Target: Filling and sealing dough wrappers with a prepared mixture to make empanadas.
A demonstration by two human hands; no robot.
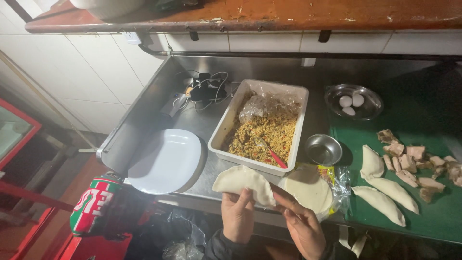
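Folded dough turnover (244, 184) pinched along its edge in the grip of left hand (237, 215) and right hand (302, 225), above the bench (211, 183) front edge.

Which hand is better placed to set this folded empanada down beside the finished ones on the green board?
Probably the right hand. It pinches the folded empanada at its right end, nearer the green board and the finished empanadas. The left hand supports the middle, farther away.
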